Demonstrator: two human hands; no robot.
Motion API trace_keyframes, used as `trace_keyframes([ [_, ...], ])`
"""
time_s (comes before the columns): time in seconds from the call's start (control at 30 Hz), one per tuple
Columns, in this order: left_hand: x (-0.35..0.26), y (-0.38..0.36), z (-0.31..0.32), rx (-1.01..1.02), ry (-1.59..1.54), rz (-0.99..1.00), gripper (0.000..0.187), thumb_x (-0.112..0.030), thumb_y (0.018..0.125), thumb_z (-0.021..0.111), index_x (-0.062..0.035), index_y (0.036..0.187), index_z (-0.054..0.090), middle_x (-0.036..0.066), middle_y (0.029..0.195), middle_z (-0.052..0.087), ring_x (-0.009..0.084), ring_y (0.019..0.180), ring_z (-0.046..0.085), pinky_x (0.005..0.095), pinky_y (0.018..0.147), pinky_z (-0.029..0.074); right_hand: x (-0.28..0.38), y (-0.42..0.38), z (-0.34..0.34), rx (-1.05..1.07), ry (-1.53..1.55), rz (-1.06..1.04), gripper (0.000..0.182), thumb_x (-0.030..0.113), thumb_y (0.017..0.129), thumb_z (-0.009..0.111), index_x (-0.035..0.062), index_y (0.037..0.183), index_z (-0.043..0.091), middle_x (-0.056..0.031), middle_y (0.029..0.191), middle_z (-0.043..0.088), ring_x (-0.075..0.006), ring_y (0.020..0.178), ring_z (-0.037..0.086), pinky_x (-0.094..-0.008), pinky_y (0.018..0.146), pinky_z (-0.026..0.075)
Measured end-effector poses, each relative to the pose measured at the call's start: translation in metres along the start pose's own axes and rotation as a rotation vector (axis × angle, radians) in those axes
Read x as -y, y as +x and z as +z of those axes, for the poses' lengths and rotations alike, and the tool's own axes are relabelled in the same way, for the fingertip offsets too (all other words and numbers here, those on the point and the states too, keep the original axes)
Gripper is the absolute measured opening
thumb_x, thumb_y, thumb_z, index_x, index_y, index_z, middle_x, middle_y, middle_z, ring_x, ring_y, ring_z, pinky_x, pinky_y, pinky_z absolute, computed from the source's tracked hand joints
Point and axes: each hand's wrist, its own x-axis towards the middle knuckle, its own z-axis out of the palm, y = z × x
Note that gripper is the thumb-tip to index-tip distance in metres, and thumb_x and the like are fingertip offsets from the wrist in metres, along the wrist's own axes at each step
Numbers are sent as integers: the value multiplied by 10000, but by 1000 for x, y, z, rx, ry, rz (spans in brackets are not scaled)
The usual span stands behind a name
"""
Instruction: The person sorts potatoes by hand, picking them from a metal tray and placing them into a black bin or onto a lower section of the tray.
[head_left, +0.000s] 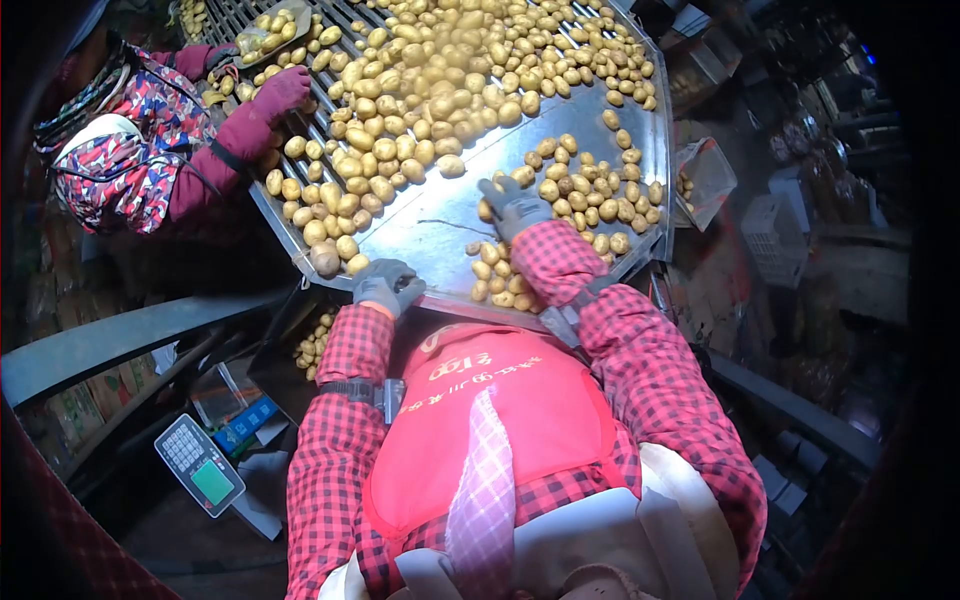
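Observation:
My left hand, in a grey glove, is at the front rim of the metal sorting table. Its fingers are curled, and whatever is inside them is hidden. Farther right, my right hand reaches over the metal surface in a matching glove. Its fingers bend around a potato at their left side. Just beyond that hand lies a loose group of potatoes. A smaller cluster of potatoes sits by my right forearm, against the front rim.
A big heap of potatoes covers the slatted far part. At left, a co-worker's gloved hand reaches over the slats near a bag of potatoes. A weighing scale display stands lower left. A white crate is at right.

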Motion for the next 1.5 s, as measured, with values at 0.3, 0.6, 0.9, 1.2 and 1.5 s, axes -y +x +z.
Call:
trace_keyframes([
  [0.3,0,8,0,-16,-1434,-605,297,-268,927,676,-32,1107,670,76,913,684,208,760,654,331,712,538,30,-4,-28,249,-185,-130,361,204,897,632,218,1257,645,-93,1399,496,-343,1250,559,-406,1010,501],
  [0.6,-64,-31,38,154,-2217,-624,777,-675,933,497,-45,1387,481,204,1339,549,366,1231,556,527,1073,439,73,-63,-2,-80,480,-470,690,337,665,844,157,1299,639,-193,1398,539,-374,1273,546,-428,1080,461],
  [0.9,-28,-108,34,-144,-2479,-746,516,-582,971,434,-129,1143,612,150,1165,631,370,945,617,407,535,524,40,-11,-3,315,-180,-93,366,297,945,627,190,1294,651,-81,1311,642,-259,1213,594,-420,1065,400],
  [1.2,120,-189,53,-880,-1488,-1067,590,-510,988,498,-118,1429,471,91,1426,545,285,1329,476,440,1040,470,37,1,-7,536,-377,-6,272,231,937,569,124,1132,727,-140,1166,708,-317,1062,682,-446,914,527],
  [1.5,60,-83,30,-573,-1325,-868,364,-328,999,572,-67,1243,644,101,1185,669,263,1035,656,425,903,534,17,18,11,215,272,-34,313,338,895,644,124,1118,697,-181,1010,716,-343,938,702,-464,839,536],
])
